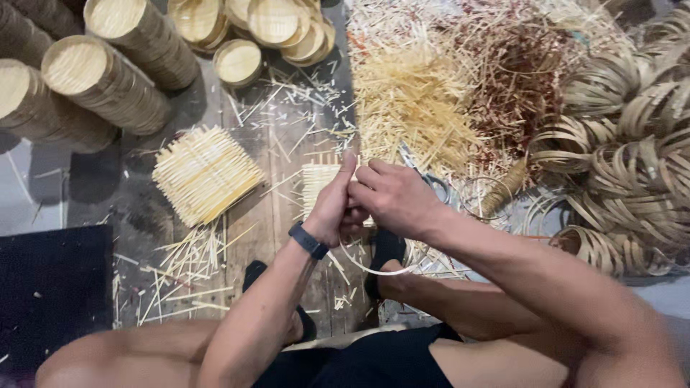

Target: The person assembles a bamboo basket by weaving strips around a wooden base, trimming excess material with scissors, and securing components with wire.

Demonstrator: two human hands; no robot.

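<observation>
My left hand (332,205), with a dark band on its wrist, and my right hand (394,197) meet over a wooden floor (277,208). Both pinch a thin pale bamboo strip (374,271) that curves in a loop below them. A small woven mat of pale strips (316,183) lies just behind the left hand, partly hidden by it. Scissors (430,179) lie right behind the right hand. My bare legs and dark sandals show below the hands.
A square stack of woven bamboo mats (205,172) lies at left. Stacks of round bamboo lids (100,86) fill the upper left. Loose pale splints (410,100) and reddish ones (517,72) pile at top. Coiled bamboo rings (632,151) crowd the right. A black mat (50,287) lies at lower left.
</observation>
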